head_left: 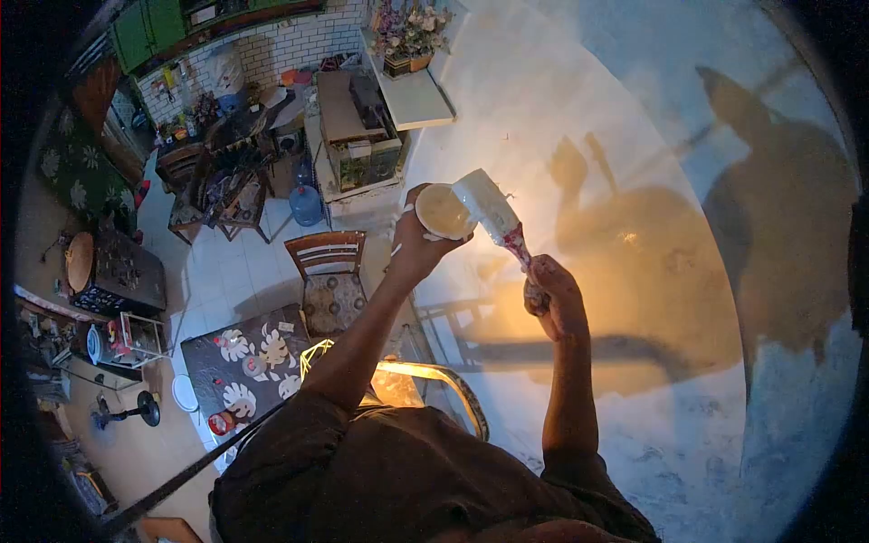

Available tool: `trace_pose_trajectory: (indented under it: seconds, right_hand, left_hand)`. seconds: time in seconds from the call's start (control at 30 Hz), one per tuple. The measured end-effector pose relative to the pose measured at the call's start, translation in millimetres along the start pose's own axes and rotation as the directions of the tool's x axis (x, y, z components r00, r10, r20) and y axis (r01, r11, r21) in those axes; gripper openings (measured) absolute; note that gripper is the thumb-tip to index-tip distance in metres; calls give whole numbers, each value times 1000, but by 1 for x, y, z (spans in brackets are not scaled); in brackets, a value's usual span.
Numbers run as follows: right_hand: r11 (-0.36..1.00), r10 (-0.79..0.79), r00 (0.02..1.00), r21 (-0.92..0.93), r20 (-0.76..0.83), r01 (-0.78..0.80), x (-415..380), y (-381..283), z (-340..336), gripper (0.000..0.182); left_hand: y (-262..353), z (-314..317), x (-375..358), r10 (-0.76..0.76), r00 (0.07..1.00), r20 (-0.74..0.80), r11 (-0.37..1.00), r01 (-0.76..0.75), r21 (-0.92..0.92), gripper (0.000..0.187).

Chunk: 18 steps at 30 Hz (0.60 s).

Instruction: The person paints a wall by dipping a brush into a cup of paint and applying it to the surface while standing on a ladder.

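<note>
My left hand (424,242) is wrapped around a small round cup (429,209), its open mouth facing me, with pale cream-coloured stuff inside. White smears show on the fingers. In my right hand (554,297) is the handle of a wide paintbrush (487,203), coated in white, with reddish marks near its neck. The brush's broad head overlaps the right rim of the cup in this view. Beyond both hands stands a wall (634,172) with a fresh-looking white area, and shadows of the arms and tool fall across it.
A lit metal frame (453,385) curves close by my waist. Below on the left are a table (204,353) with leaf patterns, a wooden chair (330,290) and a blue water bottle (306,206). A shelf (418,101) with flowers (416,36) juts from the wall.
</note>
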State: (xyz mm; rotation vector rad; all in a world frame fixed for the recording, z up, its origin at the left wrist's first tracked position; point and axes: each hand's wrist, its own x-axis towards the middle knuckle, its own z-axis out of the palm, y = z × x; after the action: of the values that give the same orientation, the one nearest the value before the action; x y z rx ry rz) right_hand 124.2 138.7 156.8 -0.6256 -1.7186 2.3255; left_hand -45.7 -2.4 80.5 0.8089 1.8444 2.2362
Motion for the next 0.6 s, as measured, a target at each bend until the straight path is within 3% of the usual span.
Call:
trace_pose_trajectory:
  seconds: [0.1,0.17,0.23,0.27,0.33,0.53,0.6]
  right_hand:
    - [1000,-23,1000,9,6,23,2,13,1,20]
    - [990,-33,996,139,79,22,5,21,-6,17]
    - [991,-33,995,136,95,20,4,24,-3,17]
    - [993,-27,994,120,106,15,3,24,0,17]
    - [991,-28,987,137,160,5,4,23,2,16]
    - [968,-61,978,250,200,9,0,27,11,14]
    - [974,-94,986,220,136,63,-7,23,19,15]
  left_hand:
    - [-28,1,3,29,1000,0,998,-29,50,74]
    - [-27,6,12,92,996,5,995,-92,32,73]
    - [-21,11,7,51,998,-44,984,-58,-170,72]
    - [-19,10,8,72,996,-46,981,-79,-178,72]
    - [-13,7,10,7,999,-48,1000,-7,-2,71]
    - [-8,5,7,124,989,-78,989,-117,87,68]
    - [-5,4,5,110,991,-70,993,-107,46,68]
